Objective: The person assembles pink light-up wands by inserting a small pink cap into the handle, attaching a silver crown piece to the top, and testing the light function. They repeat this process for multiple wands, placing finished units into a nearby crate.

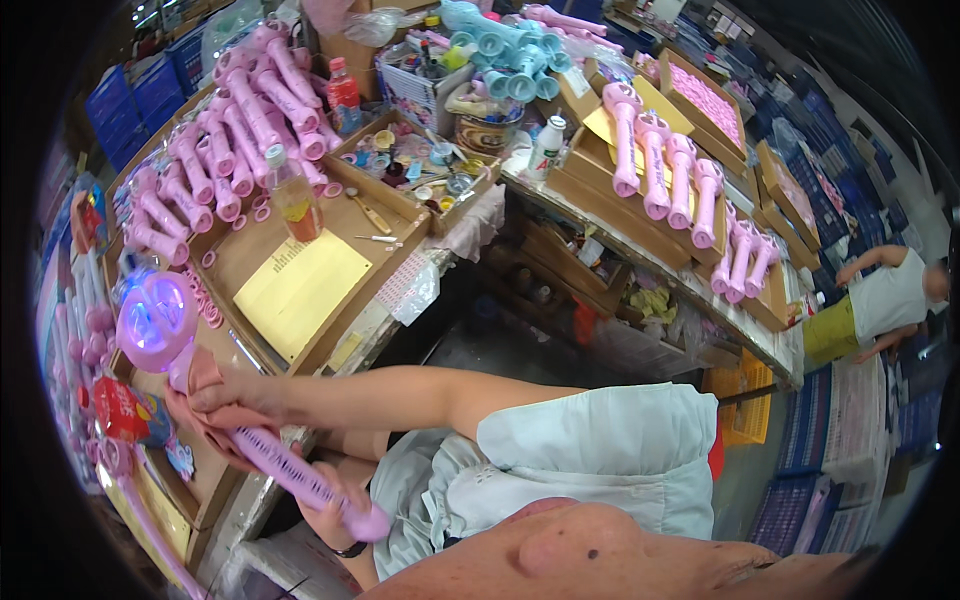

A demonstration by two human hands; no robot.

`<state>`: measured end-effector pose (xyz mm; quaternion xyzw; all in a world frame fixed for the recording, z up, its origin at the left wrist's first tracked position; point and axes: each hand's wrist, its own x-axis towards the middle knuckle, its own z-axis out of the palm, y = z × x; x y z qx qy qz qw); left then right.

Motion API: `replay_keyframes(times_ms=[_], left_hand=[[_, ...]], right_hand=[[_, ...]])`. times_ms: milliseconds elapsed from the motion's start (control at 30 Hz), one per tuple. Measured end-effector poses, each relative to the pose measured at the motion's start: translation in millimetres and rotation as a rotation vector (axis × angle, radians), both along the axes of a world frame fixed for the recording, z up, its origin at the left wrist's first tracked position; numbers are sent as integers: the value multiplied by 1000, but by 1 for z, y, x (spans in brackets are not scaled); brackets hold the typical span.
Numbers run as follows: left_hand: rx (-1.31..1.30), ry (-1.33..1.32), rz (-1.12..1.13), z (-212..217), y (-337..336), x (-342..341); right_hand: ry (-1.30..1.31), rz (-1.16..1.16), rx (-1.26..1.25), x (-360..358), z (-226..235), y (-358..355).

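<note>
My left hand (335, 500) wraps round the lower handle of a pink-purple light-up toy wand (290, 470) with dark lettering along it; a black band circles that wrist. The wand lies slantwise, its round clear head (157, 320) glowing blue-violet at the left. Just below the head, my right hand (225, 392) grips a salmon-coloured cloth (222, 425) folded round the shaft. The cloth hides part of the wand and some fingertips. Beside the cloth stands a red bag (125, 410). Another pink wand (145, 515) lies further to the left.
A cardboard tray (345, 295) holds a yellow sheet (300, 290), a bottle of amber liquid (296, 200) and a brush (368, 212). Behind are piled pink wands (245, 105) and a paint-pot box (400, 160). More wands (655, 170) line the right bench. A person (885, 300) stands far right.
</note>
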<state>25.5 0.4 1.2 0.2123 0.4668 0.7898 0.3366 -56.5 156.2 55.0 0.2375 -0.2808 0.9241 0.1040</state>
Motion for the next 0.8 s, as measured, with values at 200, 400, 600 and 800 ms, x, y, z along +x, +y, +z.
replay_keyframes(times_ms=[200,400,600,800], left_hand=[[24,-119,-115,-3,8,-15],[-683,816,377,-28,37,-13],[-19,365,-271,-37,49,-18],[735,-615,-1222,-45,106,-4]], right_hand=[[-466,-10,-69,11,0,20],[-192,-469,174,39,42,63],[192,-43,-165,68,64,92],[209,-91,-151,127,62,131]])
